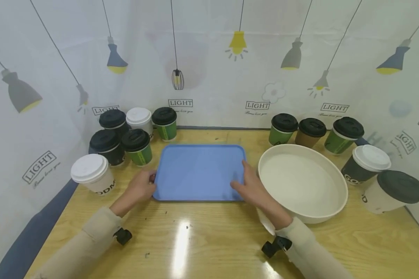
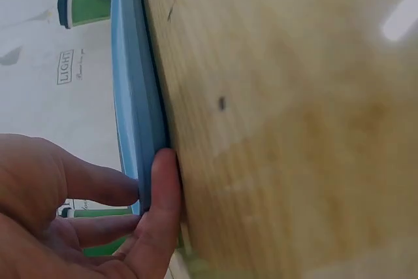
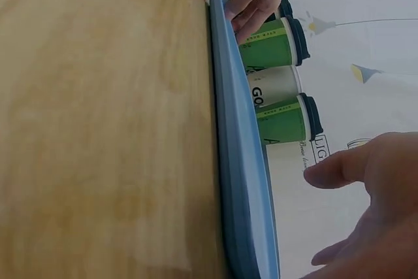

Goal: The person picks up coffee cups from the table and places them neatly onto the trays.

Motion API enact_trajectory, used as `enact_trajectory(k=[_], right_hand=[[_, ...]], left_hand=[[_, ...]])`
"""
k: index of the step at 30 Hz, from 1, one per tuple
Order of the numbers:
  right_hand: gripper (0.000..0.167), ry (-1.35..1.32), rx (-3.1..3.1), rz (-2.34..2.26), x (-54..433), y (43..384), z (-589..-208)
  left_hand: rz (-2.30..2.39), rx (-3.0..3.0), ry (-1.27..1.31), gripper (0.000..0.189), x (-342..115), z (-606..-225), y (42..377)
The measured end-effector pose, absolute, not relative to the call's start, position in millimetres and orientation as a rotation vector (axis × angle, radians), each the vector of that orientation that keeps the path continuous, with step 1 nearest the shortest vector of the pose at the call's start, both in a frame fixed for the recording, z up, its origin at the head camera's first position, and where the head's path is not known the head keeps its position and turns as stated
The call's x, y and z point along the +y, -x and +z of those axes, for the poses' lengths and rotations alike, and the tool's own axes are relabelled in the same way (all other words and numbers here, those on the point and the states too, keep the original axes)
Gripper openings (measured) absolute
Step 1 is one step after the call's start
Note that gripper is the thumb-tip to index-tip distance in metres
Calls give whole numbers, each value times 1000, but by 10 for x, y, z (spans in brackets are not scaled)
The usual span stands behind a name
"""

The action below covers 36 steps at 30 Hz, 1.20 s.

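Observation:
A shallow blue rectangular tray (image 1: 202, 172) lies on the wooden table in the middle of the head view. My left hand (image 1: 139, 188) pinches its left edge near the front corner; in the left wrist view the thumb (image 2: 108, 184) is on one side of the rim and a finger (image 2: 166, 181) on the other. At the right edge is my right hand (image 1: 253, 186), its thumb reaching over the tray's surface. The right wrist view shows that hand's thumb (image 3: 339, 168) and fingers spread apart, away from the tray rim (image 3: 245, 161), holding nothing.
A round cream basin (image 1: 302, 182) stands right of the tray, beside my right forearm. Several lidded paper cups cluster at the left, including a white-lidded one (image 1: 92, 174). More cups, including a green one (image 1: 342, 135), curve behind and right of the basin. A printed curtain (image 1: 213, 69) hangs behind.

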State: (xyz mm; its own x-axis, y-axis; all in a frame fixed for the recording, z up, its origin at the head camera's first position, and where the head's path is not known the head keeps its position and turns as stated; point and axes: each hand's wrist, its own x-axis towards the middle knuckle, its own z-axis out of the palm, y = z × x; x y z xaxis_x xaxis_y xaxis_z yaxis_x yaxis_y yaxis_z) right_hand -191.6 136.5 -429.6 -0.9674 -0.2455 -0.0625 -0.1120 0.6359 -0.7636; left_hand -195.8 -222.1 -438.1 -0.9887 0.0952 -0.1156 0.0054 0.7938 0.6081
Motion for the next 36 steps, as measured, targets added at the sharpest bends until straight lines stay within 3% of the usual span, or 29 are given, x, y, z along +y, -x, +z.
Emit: enact_trajectory(k=[3, 13, 22, 31, 36], right_hand=[[79, 372, 2736, -1190, 1394, 1848, -4348], [66, 518, 2903, -933, 1430, 1647, -4359], [75, 461, 2830, -814, 1488, 1516, -4322], [91, 409, 2693, -799, 1571, 1499, -4301], [93, 416, 2650, -817, 1581, 1507, -4275]], left_hand=[[1003, 2818, -88, 54, -2292, -4394, 1837], [1090, 2725, -3, 54, -2477, -4326, 1489], [1119, 2679, 24, 54, -2540, -4311, 1187], [1184, 2625, 66, 55, -2504, -4303, 1092], [1067, 2978, 10, 44, -2551, -4195, 995]])
